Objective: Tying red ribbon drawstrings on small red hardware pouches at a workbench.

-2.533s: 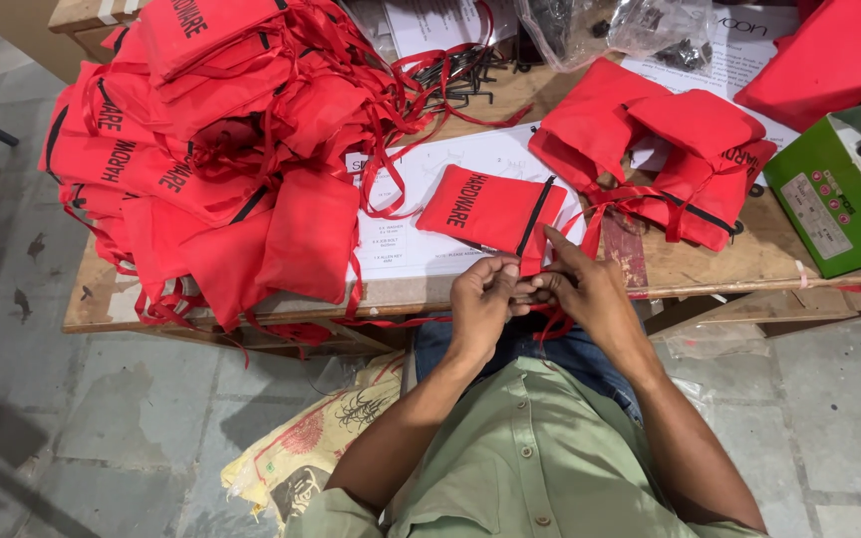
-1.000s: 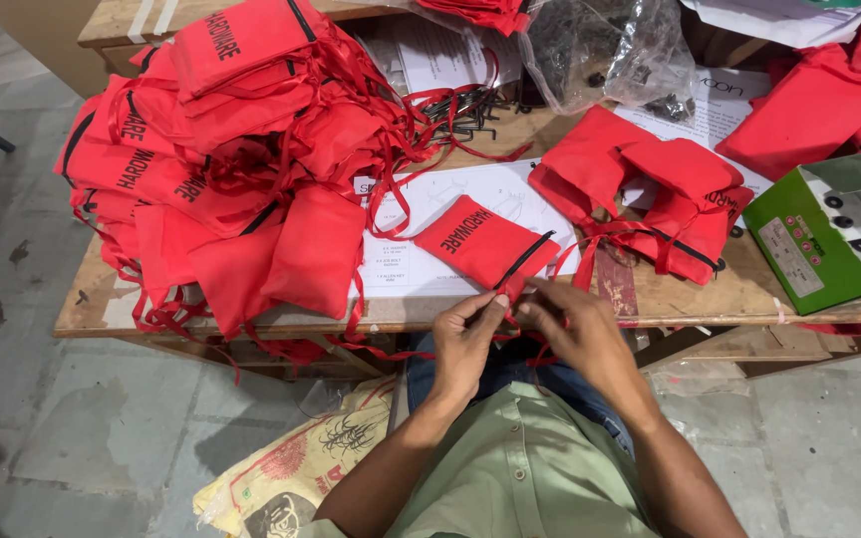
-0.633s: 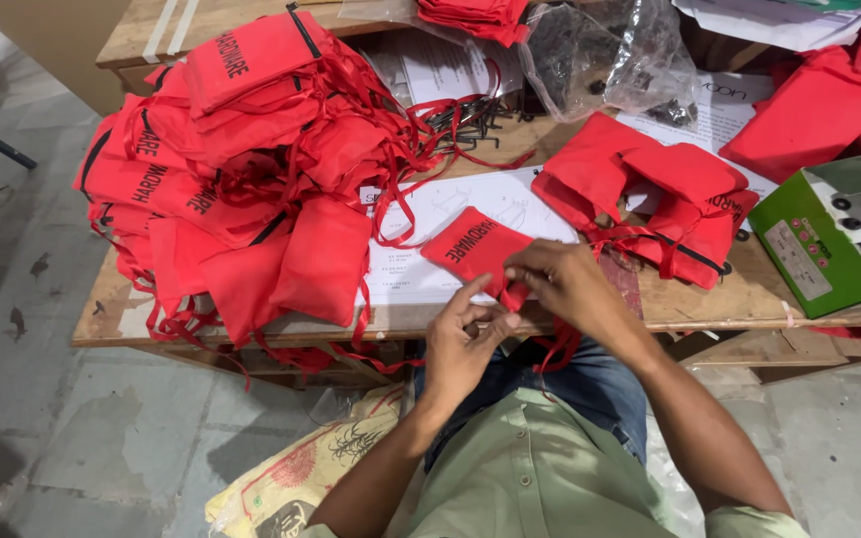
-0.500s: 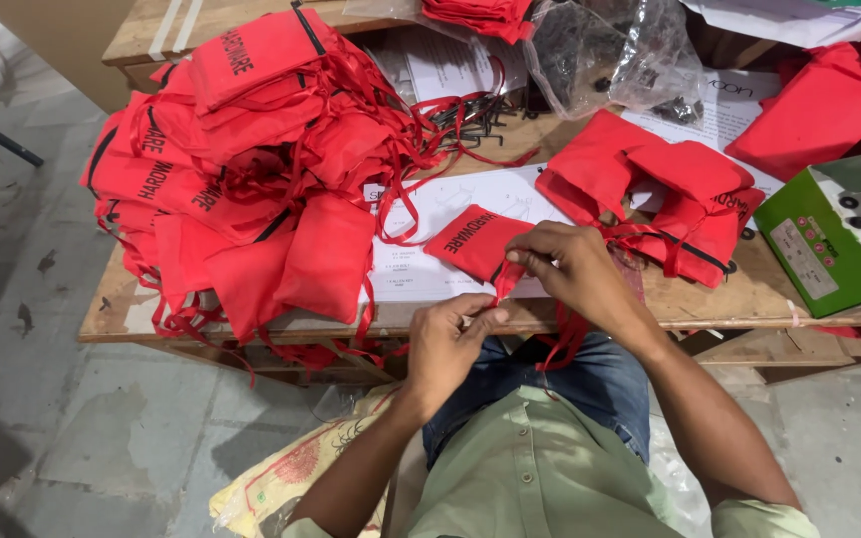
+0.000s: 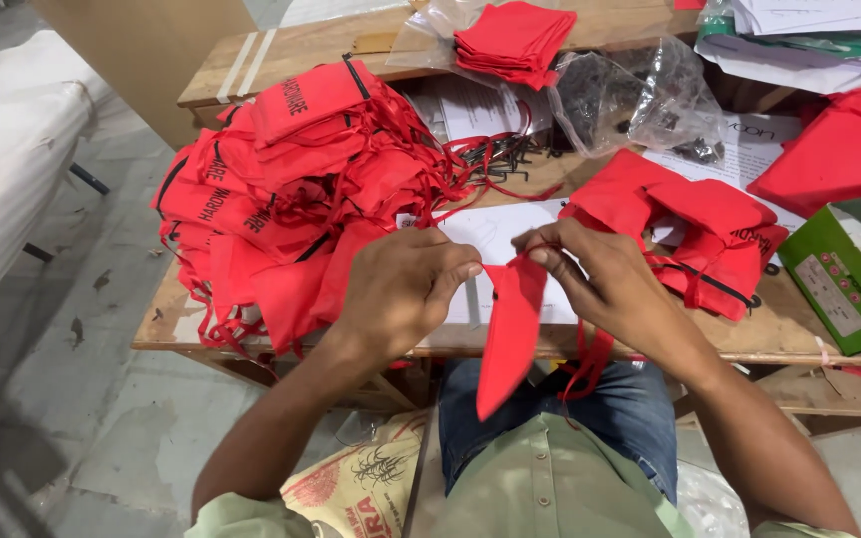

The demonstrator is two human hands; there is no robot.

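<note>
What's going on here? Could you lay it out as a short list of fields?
Left hand: pinches the top edge of a small red pouch
Right hand: grips the pouch's other top corner and its red drawstring
Pouch: hangs down over the person's lap
Left of hands: big pile of red pouches
Right of hands: smaller pile, green box
Surface: wooden table

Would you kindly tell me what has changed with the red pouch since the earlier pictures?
The red pouch has been lifted off the table edge and now hangs between the left hand and right hand, both holding its top. The pile of red pouches and green box stayed put.
</note>
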